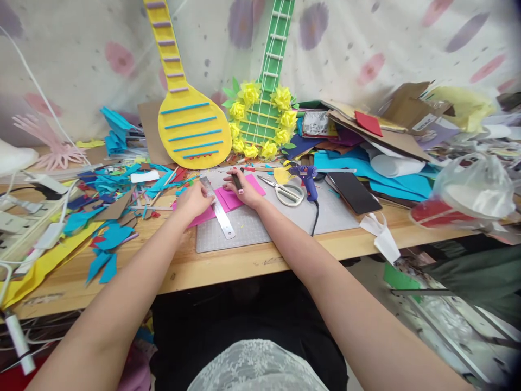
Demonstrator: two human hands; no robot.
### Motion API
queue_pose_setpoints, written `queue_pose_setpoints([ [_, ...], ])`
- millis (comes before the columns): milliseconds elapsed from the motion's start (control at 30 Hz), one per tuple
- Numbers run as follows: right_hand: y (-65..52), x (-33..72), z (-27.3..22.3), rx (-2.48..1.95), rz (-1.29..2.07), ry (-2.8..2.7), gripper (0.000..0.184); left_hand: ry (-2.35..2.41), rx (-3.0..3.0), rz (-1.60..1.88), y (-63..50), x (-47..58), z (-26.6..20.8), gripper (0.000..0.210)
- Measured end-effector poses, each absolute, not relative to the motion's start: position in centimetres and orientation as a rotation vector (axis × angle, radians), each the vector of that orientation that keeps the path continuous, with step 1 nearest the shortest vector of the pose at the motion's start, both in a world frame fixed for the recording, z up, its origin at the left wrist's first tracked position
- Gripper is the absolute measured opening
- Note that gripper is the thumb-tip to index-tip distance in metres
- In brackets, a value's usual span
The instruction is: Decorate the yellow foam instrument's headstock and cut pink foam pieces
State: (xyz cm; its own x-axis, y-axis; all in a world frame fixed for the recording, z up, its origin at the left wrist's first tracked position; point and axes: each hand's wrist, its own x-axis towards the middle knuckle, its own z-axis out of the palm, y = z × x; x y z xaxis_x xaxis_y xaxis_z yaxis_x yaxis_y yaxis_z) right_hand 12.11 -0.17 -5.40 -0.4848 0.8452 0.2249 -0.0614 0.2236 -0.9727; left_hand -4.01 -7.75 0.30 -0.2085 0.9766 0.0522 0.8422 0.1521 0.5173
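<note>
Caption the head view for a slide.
Left hand on a metal ruler across pink paper, right hand holding a dark tool; yellow guitar and green guitar behind.

Left fingers (204, 197) on metal ruler (222, 216)

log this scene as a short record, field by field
left hand: fingers on metal ruler
right hand: holding dark pen-like tool
under ruler: pink paper
work surface: grey cutting mat
right of hands: scissors, blue glue gun, phone
left of hands: blue scraps
behind: yellow guitar-like craft, green guitar-like craft
</note>
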Motion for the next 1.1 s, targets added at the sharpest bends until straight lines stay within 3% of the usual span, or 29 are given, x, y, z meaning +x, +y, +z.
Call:
queue_pose_setpoints([
  [233, -0.1, 12.1, -5.4, -0.722, 1.387, -1.668, 0.033, 1.783, 2.280, 0.265, -9.7, -5.4, -1.1, 0.070],
  [1100, -0.3, 12.1, -5.5, -0.760, 1.253, -1.803, 0.040, 1.758, 2.361, 0.294, -9.3, -4.4, -2.7, 0.073],
])
